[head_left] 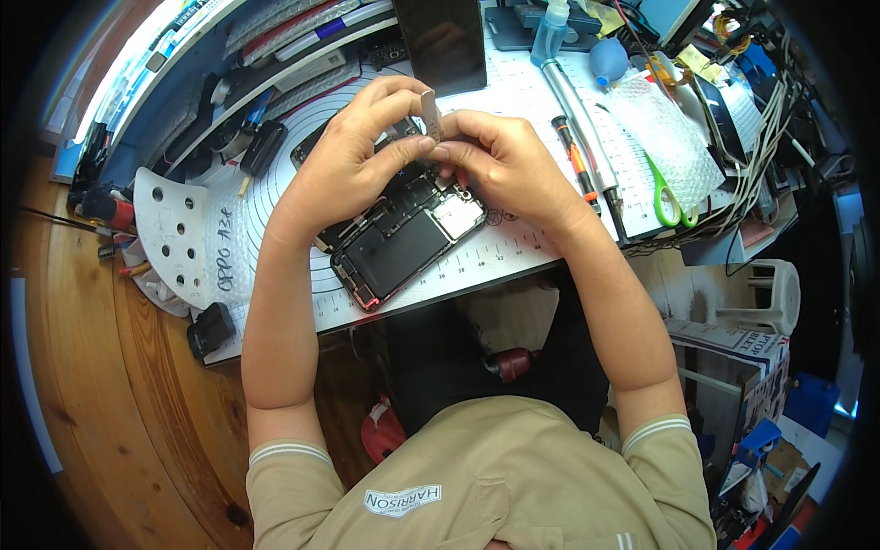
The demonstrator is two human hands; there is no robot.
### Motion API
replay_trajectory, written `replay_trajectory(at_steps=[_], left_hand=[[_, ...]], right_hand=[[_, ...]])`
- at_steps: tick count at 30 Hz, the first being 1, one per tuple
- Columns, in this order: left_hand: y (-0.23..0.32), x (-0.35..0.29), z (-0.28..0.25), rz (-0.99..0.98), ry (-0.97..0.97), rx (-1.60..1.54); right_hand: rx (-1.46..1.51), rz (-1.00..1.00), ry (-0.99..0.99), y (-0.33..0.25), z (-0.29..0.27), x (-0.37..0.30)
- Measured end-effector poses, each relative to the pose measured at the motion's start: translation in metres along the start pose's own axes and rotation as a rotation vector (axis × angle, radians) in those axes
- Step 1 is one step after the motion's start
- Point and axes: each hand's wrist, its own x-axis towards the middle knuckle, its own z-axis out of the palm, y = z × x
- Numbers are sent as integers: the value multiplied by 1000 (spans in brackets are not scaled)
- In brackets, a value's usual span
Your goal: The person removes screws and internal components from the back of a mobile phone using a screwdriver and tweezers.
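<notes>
An opened smartphone (396,254) lies on the white mat, its dark battery and inner parts exposed and its near corner edged in red. Over its far end both my hands meet, fingertips close together. My left hand (362,147) is closed, thumb and forefinger at a thin, flat metal strip (429,112) that stands upright. My right hand (502,167) is pinched shut beside the strip's lower end; its fingertips hide whatever they grip. Another dark flat part shows partly under my left hand, beside the phone.
To the right lie an orange-and-black screwdriver (573,156), a long silver tool (587,137), green-handled scissors (662,194) and bubble wrap (665,137). Behind stand a dark upright panel (443,46) and a blue bottle (550,35). A perforated white holder (170,234) is at left.
</notes>
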Motion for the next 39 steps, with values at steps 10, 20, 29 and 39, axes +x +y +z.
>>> replay_trajectory(at_steps=[10, 20, 29, 39], left_hand=[[2, 1, 9, 26, 55, 109], [3, 3, 16, 84, 118, 221], [4, 1, 16, 65, 66, 250], [1, 0, 18, 62, 62, 268]], right_hand=[[-132, 49, 34, -10, -3, -2], [-173, 28, 34, -5, -4, -2], [-447, -178, 62, -6, -14, -5], [-1245, 305, 205, -49, -55, -43]])
